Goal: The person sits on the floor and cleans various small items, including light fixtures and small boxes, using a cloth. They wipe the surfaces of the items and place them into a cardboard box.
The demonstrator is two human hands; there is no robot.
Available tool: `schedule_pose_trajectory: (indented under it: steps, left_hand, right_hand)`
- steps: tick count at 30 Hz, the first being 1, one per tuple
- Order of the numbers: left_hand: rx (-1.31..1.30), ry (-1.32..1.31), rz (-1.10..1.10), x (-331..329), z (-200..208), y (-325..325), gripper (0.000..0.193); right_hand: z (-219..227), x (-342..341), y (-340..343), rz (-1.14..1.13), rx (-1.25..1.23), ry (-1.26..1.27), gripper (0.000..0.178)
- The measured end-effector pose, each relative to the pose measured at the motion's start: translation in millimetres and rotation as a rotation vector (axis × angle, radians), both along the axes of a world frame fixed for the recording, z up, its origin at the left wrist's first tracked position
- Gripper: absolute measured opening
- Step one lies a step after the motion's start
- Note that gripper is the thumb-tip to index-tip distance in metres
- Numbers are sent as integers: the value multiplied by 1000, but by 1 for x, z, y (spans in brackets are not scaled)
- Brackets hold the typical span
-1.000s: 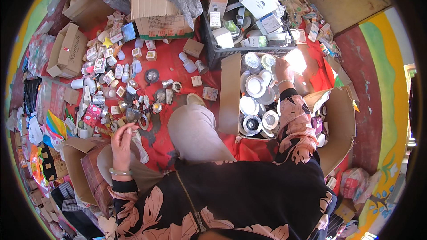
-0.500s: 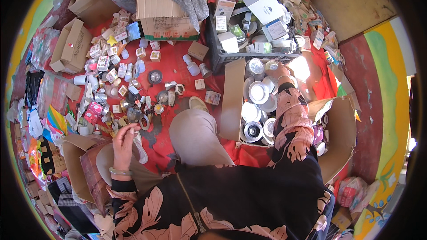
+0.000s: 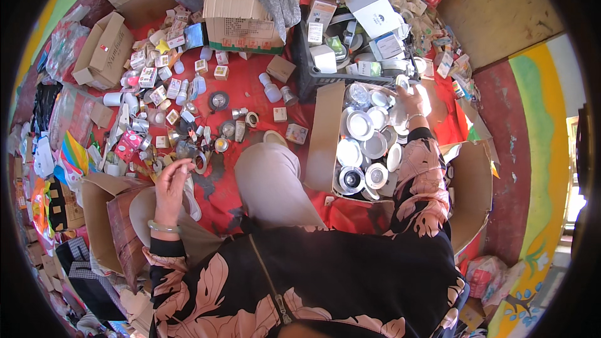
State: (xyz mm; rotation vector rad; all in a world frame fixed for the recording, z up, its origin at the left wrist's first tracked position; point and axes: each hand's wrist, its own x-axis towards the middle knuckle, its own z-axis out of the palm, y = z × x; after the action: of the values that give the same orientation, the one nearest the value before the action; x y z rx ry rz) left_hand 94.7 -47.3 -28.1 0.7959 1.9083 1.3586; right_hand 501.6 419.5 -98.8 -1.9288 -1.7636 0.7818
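Observation:
At the far right corner of an open cardboard box (image 3: 323,134), my right hand (image 3: 410,101) has its fingers closed on a small whitish spotlight (image 3: 402,81), partly hidden by the fingers. Round recessed downlights fill the box below that hand, among them a white-rimmed one (image 3: 359,125) and one with a dark centre (image 3: 352,179). My left hand (image 3: 169,193), a bangle at its wrist, hovers by my left knee. Its fingers are loosely bent, with nothing visible in them. Beyond its fingertips lies a ring-shaped fitting (image 3: 200,163) on the red floor cover.
A dark plastic crate (image 3: 335,79) heaped with boxed lamps adjoins the downlight box. Small cartons and bulbs (image 3: 181,94) spread over the left floor. A large carton (image 3: 241,19) with a grey cloth stands at the back; another open carton (image 3: 103,225) is at my left.
My right hand has moved slightly right, from over the downlights to the box's far corner, and a small spotlight now shows at its fingertips. My left hand has shifted slightly up and left.

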Motion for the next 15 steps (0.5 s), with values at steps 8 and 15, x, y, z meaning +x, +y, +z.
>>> schedule_pose_trajectory:
  steps: [8, 15]
  left_hand:
    - [76, 8, -19, 1, -4, -9, 23]
    - [91, 66, -72, -9, -16, -12, 22]
  right_hand:
    - [56, 20, -12, -12, 46, 729, 59]
    - [115, 18, -48, 370, 84, 968, 59]
